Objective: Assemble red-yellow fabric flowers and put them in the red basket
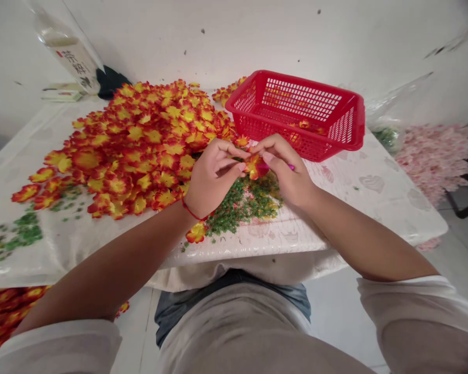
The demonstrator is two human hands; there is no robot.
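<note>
Both hands meet over the table, around a red and yellow artificial flower (252,167). The thumb and fingers of my left hand (211,179) are drawn together at the flower's left edge, pinching there. My right hand (290,174) is closed at the flower's right side, gripping a thin purple stick (291,167) that is mostly hidden by the fingers. Under the hands lies a heap of small green plastic pieces (234,210). One loose flower (196,232) rests near the table's front edge, below my left wrist. A big pile of flowers (148,140) spreads out to the left.
Behind my right hand stands a red plastic basket (242,106) with a few flowers inside. A bottle (72,57) is at the back left. More green bits (25,231) lie at the left edge. Pink flowers (432,156) sit beyond the table's right side.
</note>
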